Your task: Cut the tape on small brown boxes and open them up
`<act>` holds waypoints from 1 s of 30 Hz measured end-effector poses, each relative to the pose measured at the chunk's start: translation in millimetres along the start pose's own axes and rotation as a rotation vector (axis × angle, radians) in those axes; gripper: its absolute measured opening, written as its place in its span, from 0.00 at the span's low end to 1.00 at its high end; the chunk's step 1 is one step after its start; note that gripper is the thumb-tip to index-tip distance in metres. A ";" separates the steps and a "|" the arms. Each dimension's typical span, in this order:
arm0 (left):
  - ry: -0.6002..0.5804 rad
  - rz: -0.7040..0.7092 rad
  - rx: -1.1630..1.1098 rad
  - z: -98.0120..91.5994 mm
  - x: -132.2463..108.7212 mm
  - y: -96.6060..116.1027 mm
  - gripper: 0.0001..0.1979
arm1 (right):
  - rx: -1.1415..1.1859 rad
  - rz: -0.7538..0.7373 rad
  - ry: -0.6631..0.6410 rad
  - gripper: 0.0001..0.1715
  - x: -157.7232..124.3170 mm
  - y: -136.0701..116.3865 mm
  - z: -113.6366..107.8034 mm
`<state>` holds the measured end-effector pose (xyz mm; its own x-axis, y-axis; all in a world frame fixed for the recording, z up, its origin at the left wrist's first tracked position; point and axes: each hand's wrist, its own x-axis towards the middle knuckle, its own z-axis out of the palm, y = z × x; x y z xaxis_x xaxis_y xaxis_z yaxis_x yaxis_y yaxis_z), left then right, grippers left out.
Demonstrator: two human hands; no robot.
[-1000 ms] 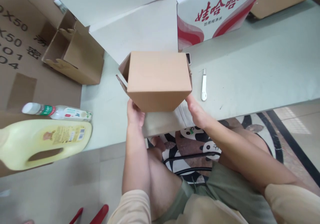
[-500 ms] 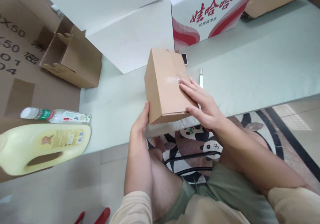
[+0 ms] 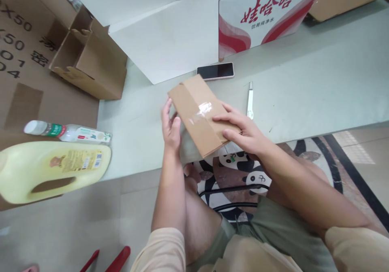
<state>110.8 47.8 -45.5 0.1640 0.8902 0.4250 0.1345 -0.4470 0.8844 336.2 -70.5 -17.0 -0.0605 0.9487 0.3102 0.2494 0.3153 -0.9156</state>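
A small brown cardboard box point(image 3: 197, 110) is tilted above the table's near edge, with shiny clear tape across its top seam. My right hand point(image 3: 243, 130) grips the box's right side, its thumb and fingers lying over the top face. At the left, my left hand point(image 3: 172, 126) has its fingers apart, with fingertips by the box's upper left corner and the thumb just beside its left edge. Whether the left fingertips press on the box is hard to see. A white utility knife point(image 3: 250, 102) lies right of the box, and a phone point(image 3: 216, 71) lies behind it.
Large white cartons point(image 3: 170, 41) and a red-and-white carton point(image 3: 267, 19) stand along the back of the pale green table point(image 3: 304, 86). On the left are an open brown carton point(image 3: 101, 61), a clear bottle point(image 3: 69, 132) and a yellow jug point(image 3: 82, 150).
The box has turned and tipped, bringing its taped face more into view and uncovering the phone. My left hand has moved up along its left side; my right hand stays on the box.
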 end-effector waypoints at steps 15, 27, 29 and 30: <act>0.028 0.158 0.083 -11.2 -0.8 5.5 0.25 | -0.800 0.336 0.319 0.21 3.2 53.8 -37.9; 0.018 0.171 0.101 -11.4 -1.3 5.6 0.25 | -0.653 0.671 0.273 0.21 14.5 39.6 -43.4; 0.020 0.159 0.100 -10.5 -1.2 5.6 0.26 | -0.281 0.579 0.297 0.19 14.6 36.1 -39.6; 0.022 0.160 0.095 -9.8 -1.2 5.3 0.26 | -0.084 0.530 0.299 0.19 14.8 33.7 -37.4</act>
<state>101.7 45.3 -39.4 0.1696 0.8081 0.5642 0.2002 -0.5888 0.7831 379.9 -46.7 -33.6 0.3634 0.9248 -0.1124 0.2478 -0.2122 -0.9453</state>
